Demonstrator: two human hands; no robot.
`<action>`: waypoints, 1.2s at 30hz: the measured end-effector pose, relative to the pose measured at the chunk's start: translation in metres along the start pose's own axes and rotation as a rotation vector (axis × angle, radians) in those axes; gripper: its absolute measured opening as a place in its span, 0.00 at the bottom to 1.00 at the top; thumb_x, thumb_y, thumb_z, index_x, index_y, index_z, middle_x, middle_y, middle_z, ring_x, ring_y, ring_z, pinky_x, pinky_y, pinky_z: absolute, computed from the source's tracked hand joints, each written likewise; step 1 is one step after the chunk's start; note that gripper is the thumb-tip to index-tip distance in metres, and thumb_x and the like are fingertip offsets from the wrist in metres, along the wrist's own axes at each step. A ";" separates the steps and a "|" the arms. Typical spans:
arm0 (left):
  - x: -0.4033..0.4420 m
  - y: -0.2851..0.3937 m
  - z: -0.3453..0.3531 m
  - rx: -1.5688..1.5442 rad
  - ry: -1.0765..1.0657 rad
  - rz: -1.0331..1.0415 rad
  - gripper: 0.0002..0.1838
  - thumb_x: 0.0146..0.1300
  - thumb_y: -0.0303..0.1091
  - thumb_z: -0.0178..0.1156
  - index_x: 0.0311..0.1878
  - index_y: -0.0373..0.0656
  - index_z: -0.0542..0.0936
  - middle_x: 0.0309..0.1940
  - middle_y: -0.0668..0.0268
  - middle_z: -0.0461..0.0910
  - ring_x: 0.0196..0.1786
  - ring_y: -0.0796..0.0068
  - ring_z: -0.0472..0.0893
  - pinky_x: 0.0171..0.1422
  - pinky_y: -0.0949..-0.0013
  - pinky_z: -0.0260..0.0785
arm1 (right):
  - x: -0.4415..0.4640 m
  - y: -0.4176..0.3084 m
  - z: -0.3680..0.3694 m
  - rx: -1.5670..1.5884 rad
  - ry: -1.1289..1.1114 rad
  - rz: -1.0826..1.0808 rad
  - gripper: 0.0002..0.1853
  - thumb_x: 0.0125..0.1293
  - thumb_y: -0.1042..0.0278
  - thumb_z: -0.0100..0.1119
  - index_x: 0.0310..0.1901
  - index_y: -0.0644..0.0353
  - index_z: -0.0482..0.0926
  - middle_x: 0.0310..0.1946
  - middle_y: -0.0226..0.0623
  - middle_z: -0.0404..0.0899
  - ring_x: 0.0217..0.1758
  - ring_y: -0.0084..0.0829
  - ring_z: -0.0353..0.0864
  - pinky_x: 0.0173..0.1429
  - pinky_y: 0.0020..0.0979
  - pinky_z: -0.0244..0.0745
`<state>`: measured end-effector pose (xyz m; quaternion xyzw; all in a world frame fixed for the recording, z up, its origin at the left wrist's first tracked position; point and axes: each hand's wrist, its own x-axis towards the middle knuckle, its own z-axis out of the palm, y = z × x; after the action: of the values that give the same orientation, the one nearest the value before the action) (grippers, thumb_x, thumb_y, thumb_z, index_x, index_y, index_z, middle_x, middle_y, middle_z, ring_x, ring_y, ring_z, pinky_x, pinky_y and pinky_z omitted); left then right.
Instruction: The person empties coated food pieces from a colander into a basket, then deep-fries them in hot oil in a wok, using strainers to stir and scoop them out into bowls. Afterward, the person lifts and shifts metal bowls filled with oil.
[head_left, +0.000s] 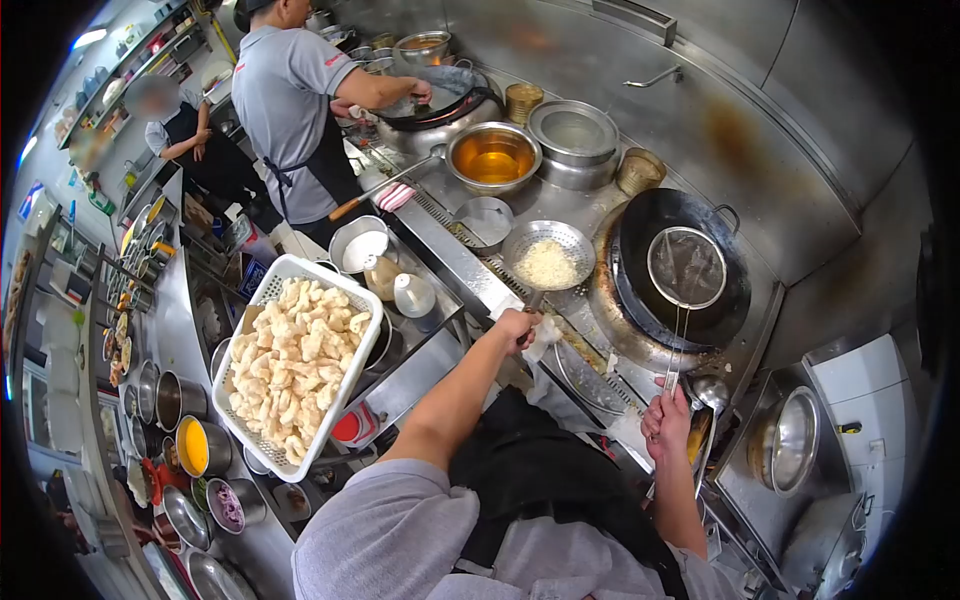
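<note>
My right hand is closed round the long wire handle of a fine mesh skimmer. The skimmer's round mesh hangs over the dark wok, whose contents I cannot make out. My left hand is wrapped round the handle end of a perforated strainer, partly covered by a white cloth. Pale shredded bits lie in the strainer's bowl, beside the wok on the stove top.
A white basket heaped with pale battered pieces stands to my left. Behind the strainer are a bowl of amber liquid and a lidded steel pot. A co-worker stands at another wok. A ladle lies by my right hand.
</note>
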<state>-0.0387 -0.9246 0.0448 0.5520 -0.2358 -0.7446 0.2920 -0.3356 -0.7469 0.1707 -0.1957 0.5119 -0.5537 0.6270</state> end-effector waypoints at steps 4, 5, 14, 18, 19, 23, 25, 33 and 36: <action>-0.048 -0.016 -0.001 -0.148 -0.004 0.030 0.10 0.63 0.32 0.58 0.29 0.47 0.67 0.15 0.70 0.66 0.14 0.79 0.65 0.15 0.73 0.55 | -0.004 -0.008 -0.024 -0.029 0.008 -0.042 0.11 0.75 0.62 0.42 0.54 0.53 0.69 0.17 0.24 0.60 0.10 0.16 0.54 0.12 0.21 0.50; -0.053 -0.020 -0.006 -0.139 -0.011 0.020 0.10 0.63 0.32 0.58 0.29 0.47 0.67 0.15 0.70 0.66 0.14 0.79 0.65 0.15 0.73 0.55 | -0.004 -0.007 -0.030 -0.024 0.022 -0.042 0.11 0.75 0.62 0.42 0.54 0.53 0.69 0.17 0.24 0.60 0.10 0.16 0.54 0.12 0.21 0.50; -0.079 0.013 -0.038 0.062 0.268 0.235 0.08 0.60 0.29 0.58 0.28 0.44 0.69 0.16 0.70 0.67 0.13 0.79 0.67 0.13 0.73 0.57 | -0.003 -0.004 -0.045 -0.010 0.067 -0.045 0.11 0.75 0.62 0.42 0.53 0.53 0.69 0.16 0.24 0.59 0.10 0.16 0.53 0.12 0.21 0.51; -0.054 0.028 -0.069 0.144 0.409 0.214 0.07 0.59 0.28 0.58 0.29 0.44 0.70 0.16 0.70 0.68 0.14 0.79 0.67 0.14 0.72 0.57 | -0.008 -0.007 -0.046 -0.021 0.013 -0.034 0.12 0.75 0.65 0.41 0.55 0.54 0.67 0.17 0.24 0.60 0.11 0.16 0.54 0.13 0.22 0.56; -0.049 0.032 -0.074 0.158 0.440 0.212 0.07 0.59 0.28 0.58 0.30 0.43 0.70 0.16 0.70 0.67 0.14 0.78 0.67 0.14 0.72 0.57 | -0.009 -0.008 -0.047 -0.020 0.019 -0.036 0.12 0.75 0.65 0.41 0.55 0.54 0.67 0.17 0.24 0.60 0.11 0.16 0.54 0.13 0.22 0.56; -0.023 0.045 -0.088 0.164 0.453 0.156 0.07 0.60 0.28 0.58 0.30 0.44 0.69 0.16 0.70 0.67 0.14 0.77 0.68 0.14 0.72 0.57 | -0.011 -0.009 -0.047 -0.030 0.031 -0.013 0.12 0.75 0.66 0.41 0.55 0.55 0.67 0.17 0.24 0.59 0.11 0.16 0.54 0.13 0.22 0.56; -0.018 0.055 -0.086 0.114 0.391 0.147 0.12 0.64 0.34 0.58 0.27 0.40 0.69 0.14 0.65 0.68 0.13 0.72 0.68 0.13 0.67 0.58 | -0.011 -0.008 -0.046 -0.034 0.037 -0.016 0.11 0.75 0.66 0.40 0.55 0.55 0.67 0.17 0.24 0.59 0.11 0.16 0.54 0.13 0.22 0.56; -0.028 0.053 -0.059 0.306 0.233 -0.003 0.10 0.65 0.35 0.56 0.30 0.44 0.69 0.14 0.65 0.69 0.13 0.72 0.67 0.16 0.67 0.60 | -0.007 -0.013 -0.034 -0.037 0.040 0.007 0.11 0.75 0.66 0.39 0.54 0.55 0.68 0.17 0.24 0.58 0.11 0.16 0.54 0.13 0.23 0.55; -0.022 0.030 -0.049 0.360 0.173 0.004 0.07 0.65 0.36 0.57 0.35 0.49 0.70 0.15 0.70 0.68 0.17 0.76 0.69 0.21 0.69 0.63 | -0.004 -0.015 -0.030 -0.030 0.040 -0.006 0.11 0.75 0.64 0.41 0.53 0.54 0.69 0.17 0.24 0.59 0.11 0.16 0.53 0.14 0.21 0.53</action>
<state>0.0185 -0.9321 0.0660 0.6566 -0.3402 -0.6399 0.2091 -0.3686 -0.7383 0.1728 -0.1958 0.5319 -0.5515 0.6120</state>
